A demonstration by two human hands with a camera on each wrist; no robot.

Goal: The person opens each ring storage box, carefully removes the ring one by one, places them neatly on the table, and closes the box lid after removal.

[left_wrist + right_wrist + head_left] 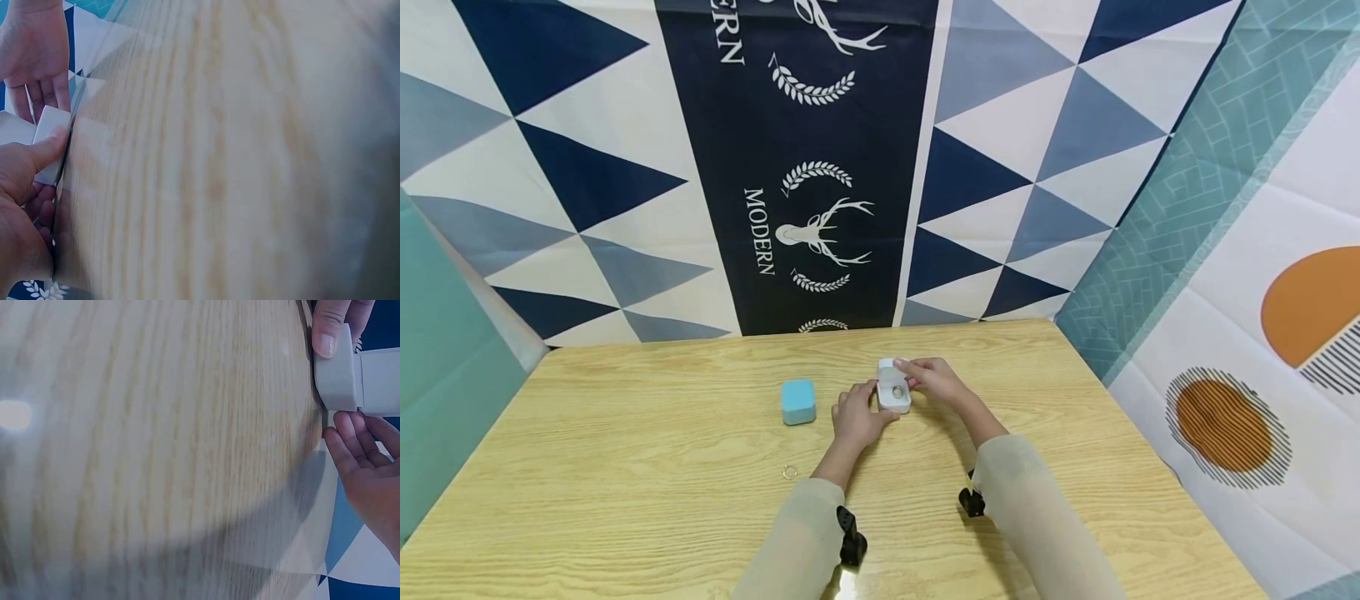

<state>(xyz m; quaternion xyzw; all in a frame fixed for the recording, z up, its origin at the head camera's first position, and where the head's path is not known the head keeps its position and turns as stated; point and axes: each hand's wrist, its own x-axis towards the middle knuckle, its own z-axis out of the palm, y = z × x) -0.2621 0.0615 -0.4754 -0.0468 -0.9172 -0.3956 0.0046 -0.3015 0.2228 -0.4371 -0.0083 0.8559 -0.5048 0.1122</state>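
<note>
A small white ring box stands on the wooden table with its lid raised, and a ring sits inside. My left hand grips the base from the left, its thumb across the front and its fingers along the side. On the other side, my right hand holds the lid by its right edge with the fingertips. The right wrist view shows the box's white base between the left thumb and the right fingers.
A light blue box, closed, stands to the left of the hands. A thin ring lies on the table nearer to me. Patterned cloth hangs behind the table's back edge, with more on both sides.
</note>
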